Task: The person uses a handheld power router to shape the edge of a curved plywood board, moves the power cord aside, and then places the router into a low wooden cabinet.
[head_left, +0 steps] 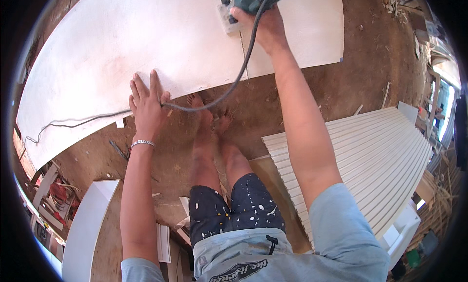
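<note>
Sawdust-strewn workshop floor lies under my bare feet. My left hand [146,104] rests flat, fingers spread, on the near edge of the white board [122,53]. My right hand [263,26] grips the green power saw [248,1] beyond those fingers, pointing away from me along a cut line. Its grey cord [229,87] trails back past my left fingertips.

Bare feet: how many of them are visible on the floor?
2. The left foot and the right foot stand side by side on the brown floor, at the near edge of the white board.
</note>
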The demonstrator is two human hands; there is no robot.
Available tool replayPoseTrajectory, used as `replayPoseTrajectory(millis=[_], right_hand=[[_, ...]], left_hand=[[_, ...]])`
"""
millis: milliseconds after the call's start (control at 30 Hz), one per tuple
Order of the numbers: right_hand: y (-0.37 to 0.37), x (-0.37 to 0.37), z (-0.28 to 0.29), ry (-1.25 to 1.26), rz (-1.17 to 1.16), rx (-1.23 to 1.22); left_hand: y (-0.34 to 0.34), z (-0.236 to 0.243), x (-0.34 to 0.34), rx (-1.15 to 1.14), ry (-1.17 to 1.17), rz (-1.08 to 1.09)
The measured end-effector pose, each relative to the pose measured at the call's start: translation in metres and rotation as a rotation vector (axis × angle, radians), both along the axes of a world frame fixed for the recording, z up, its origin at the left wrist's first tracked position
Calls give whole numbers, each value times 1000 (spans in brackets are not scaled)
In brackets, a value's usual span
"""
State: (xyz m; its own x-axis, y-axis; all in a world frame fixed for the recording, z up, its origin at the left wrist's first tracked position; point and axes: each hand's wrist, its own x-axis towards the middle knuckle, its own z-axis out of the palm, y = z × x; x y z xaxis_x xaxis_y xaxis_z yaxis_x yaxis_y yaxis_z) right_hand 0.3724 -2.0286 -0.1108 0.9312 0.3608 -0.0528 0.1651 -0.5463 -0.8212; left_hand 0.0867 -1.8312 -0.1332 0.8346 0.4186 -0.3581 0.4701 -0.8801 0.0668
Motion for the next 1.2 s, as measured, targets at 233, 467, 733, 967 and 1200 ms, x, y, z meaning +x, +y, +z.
replayPoseTrajectory(millis=[233,467,733,967,1200], right_hand=[[-45,-54,17,116,145,82],[-62,-95,21,77,-30,178],[-1,-17,25,183,-19,133],[19,11,18,154,-28,154],[52,53,15,215,-53,253]], left_hand=[[-1,8,1,-13,25,23],[-3,13,4,-48,-32,46],[-2,16,9,-76,-10,55],[1,19,12,-63,1,44],[-6,26,35,-173,-65,203]])
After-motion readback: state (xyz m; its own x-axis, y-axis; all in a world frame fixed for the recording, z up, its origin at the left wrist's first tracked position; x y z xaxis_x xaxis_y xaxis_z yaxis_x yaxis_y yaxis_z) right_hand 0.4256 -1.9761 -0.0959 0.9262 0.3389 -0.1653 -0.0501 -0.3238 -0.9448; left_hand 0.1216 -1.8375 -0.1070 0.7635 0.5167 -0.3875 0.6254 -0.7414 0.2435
